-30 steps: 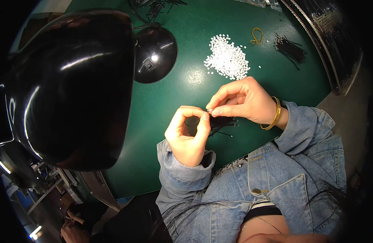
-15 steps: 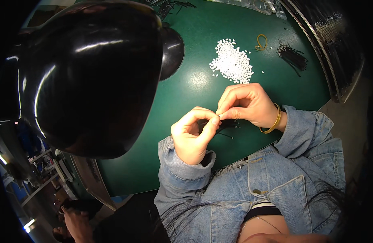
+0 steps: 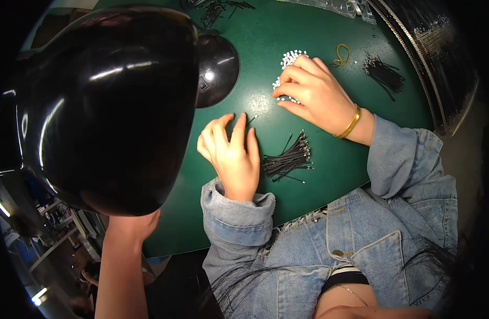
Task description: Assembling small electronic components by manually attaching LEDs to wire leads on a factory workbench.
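Observation:
My left hand (image 3: pixel 231 154) is over the green table with its fingers spread. Beside its index fingertip lies a short black wire (image 3: pixel 252 120) with a pale tip. A bundle of short black wires (image 3: pixel 288 158) with metal ends rests to the right of that hand. My right hand (image 3: pixel 319 93) reaches over a pile of small white plastic connector housings (image 3: pixel 292 57) and covers most of it. Its thumb and fingers are curved and apart, with nothing visible between them.
A large black lamp head (image 3: pixel 106 111) blocks the left side, its round base (image 3: pixel 218 69) behind it. Another person's forearm (image 3: pixel 123 260) comes in below the lamp. More black wires (image 3: pixel 383 74) and a yellow loop (image 3: pixel 342 55) lie at the far right of the green table (image 3: pixel 249 48).
My hands have parted from their shared pinch. The left moved left and opened beside a wire; the right moved up to the white pile. Another person's forearm has appeared, and the lamp shifted slightly.

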### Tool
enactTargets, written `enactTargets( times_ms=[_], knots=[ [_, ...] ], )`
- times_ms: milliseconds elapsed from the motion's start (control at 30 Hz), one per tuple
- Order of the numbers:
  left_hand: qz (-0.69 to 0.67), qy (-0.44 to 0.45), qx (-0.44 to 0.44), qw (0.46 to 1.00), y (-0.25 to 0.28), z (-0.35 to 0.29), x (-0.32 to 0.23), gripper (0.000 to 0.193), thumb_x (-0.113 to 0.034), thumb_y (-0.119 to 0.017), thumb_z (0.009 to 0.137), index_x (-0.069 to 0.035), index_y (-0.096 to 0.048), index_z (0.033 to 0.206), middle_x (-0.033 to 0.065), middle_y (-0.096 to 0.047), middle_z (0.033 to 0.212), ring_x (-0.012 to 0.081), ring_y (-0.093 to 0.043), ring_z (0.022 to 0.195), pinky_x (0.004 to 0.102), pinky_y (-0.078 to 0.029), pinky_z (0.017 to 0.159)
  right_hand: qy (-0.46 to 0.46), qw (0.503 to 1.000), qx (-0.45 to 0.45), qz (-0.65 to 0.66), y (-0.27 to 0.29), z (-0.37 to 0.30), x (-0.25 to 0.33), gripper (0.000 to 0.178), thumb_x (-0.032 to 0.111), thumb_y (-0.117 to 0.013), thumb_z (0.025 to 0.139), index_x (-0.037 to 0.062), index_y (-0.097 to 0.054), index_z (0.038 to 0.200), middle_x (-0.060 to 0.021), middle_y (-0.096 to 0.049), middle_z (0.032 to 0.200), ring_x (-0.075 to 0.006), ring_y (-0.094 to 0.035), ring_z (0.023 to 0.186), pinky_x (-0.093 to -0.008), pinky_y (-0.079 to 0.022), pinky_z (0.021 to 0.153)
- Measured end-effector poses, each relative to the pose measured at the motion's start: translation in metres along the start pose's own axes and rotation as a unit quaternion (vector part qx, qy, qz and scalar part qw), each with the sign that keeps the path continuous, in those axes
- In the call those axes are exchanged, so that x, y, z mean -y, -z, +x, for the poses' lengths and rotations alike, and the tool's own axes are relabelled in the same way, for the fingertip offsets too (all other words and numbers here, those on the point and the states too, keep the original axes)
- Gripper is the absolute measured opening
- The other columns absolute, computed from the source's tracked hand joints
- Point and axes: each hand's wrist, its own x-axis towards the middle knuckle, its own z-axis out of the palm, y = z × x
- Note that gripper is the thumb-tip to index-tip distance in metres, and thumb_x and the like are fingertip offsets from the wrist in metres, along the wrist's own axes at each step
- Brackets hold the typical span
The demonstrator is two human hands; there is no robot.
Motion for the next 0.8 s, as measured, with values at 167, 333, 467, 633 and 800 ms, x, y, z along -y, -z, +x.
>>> enactTargets(
  times_ms=[167, 333, 467, 633, 800],
  knots=[
    [-0.107, -0.056, 0.158, 0.98, 0.011, -0.005, -0.022, 0.016, -0.005, -0.067, 0.065, -0.005, -0.061, 0.08, 0.0049, -0.053, 0.071, 0.0198, -0.049, 0.072, 0.0289, -0.035, 0.067, 0.019, 0.999, 0.014, -0.049, -0.003, 0.0, -0.003, 0.007, 0.01, -0.064, 0.066, 0.0079, -0.058, 0.068, -0.0011, -0.051, 0.075, -0.0181, -0.047, 0.08, -0.03, -0.041, 0.073],
    [-0.142, -0.02, 0.197, 0.97, 0.006, -0.017, -0.025, 0.016, -0.002, -0.066, 0.065, -0.002, -0.061, 0.08, 0.0057, -0.056, 0.073, 0.0208, -0.052, 0.07, 0.0283, -0.038, 0.065, 0.013, 0.999, -0.036, 0.022, -0.004, 0.001, 0.0, 0.008, 0.009, -0.063, 0.066, 0.0064, -0.055, 0.066, -0.0019, -0.054, 0.073, -0.0186, -0.05, 0.075, -0.0297, -0.043, 0.067],
    [-0.242, 0.044, 0.192, 0.95, 0.008, -0.019, -0.018, 0.015, -0.001, -0.065, 0.066, -0.002, -0.061, 0.081, 0.0077, -0.056, 0.075, 0.0218, -0.053, 0.07, 0.0301, -0.041, 0.062, -0.093, 0.98, 0.004, 0.176, 0.007, -0.001, 0.009, 0.006, 0.007, -0.062, 0.068, 0.0038, -0.059, 0.071, -0.0044, -0.056, 0.07, -0.0184, -0.053, 0.066, -0.0273, -0.044, 0.059],
    [-0.28, 0.074, 0.186, 0.939, 0.018, -0.013, -0.018, 0.012, 0.003, -0.063, 0.068, 0.001, -0.063, 0.08, 0.009, -0.058, 0.074, 0.0203, -0.055, 0.069, 0.0286, -0.043, 0.063, -0.158, 0.918, 0.098, 0.349, 0.012, -0.004, 0.012, 0.012, 0.0, -0.062, 0.072, 0.0016, -0.063, 0.084, -0.0059, -0.059, 0.081, -0.0136, -0.058, 0.071, -0.0232, -0.047, 0.062],
    [-0.29, 0.099, 0.198, 0.931, 0.02, -0.011, -0.014, 0.011, 0.006, -0.061, 0.07, 0.003, -0.063, 0.081, 0.0095, -0.059, 0.077, 0.0152, -0.055, 0.072, 0.0243, -0.043, 0.065, -0.249, 0.785, 0.165, 0.543, 0.013, -0.007, 0.014, 0.01, 0.0, -0.06, 0.076, -0.001, -0.063, 0.086, -0.0062, -0.061, 0.081, -0.0118, -0.058, 0.079, -0.0227, -0.048, 0.071]
  ],
)
